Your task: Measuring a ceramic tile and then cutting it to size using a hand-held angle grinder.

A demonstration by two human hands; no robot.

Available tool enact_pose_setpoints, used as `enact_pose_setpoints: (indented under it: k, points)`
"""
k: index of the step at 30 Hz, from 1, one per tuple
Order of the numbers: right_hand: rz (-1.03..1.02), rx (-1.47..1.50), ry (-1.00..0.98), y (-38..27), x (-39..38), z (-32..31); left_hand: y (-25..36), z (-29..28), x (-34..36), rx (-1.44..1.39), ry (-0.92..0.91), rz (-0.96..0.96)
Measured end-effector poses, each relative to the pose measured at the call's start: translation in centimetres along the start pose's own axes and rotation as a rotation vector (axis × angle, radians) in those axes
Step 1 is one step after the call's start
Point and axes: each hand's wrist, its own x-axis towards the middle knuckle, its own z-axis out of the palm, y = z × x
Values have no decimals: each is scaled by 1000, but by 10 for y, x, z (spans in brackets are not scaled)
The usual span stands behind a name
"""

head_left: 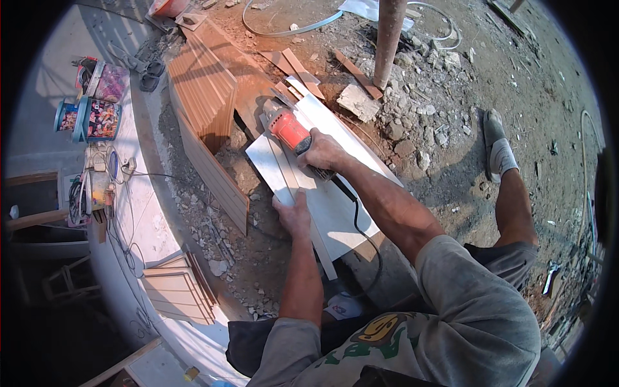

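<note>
My right hand [322, 153] is wrapped round a red and black angle grinder [290, 131]. The grinder lies over the far part of a white tile [345, 216], its head pointing away from me; its disc is hard to make out. On the tile's left side, my left hand [294, 216] grips the edge of a narrow pale strip [319, 248], thumb on top and the other fingers partly hidden. A black cord [356, 213] runs from the grinder's back toward me, over the tile. Brown boards or tiles lie under the tile's far end.
Brown tiles [203, 84] lean in a stack at the far left, with more tiles [177, 287] at the near left. Rubble [412, 122] and a pole [389, 45] stand beyond the tile. Buckets [100, 119] and tangled cables [113, 168] sit on the left ledge.
</note>
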Motion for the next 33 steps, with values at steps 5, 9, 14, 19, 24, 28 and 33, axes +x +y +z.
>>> enact_pose_setpoints:
  k: [5, 9, 14, 19, 24, 28, 33]
  points:
    - [40, 9, -14, 2, 1, -4, -3, 7, -1, 119, 3, -14]
    - [46, 23, -2, 2, 2, -3, -3, 7, 0, 209, 5, -21]
    - [51, 56, -3, 0, 2, -2, -7, 7, 3, 153, 4, 16]
    - [37, 71, 1, 4, 6, 0, -7, 8, 1, 102, 4, 30]
    - [66, 42, -30, 4, 7, -2, 2, 8, -4, 97, 13, 31]
    - [73, 50, -14, 2, 5, -2, -6, 9, 0, 83, 7, 35]
    - [74, 69, -20, 4, 7, -2, -13, 12, 3, 72, 9, 33]
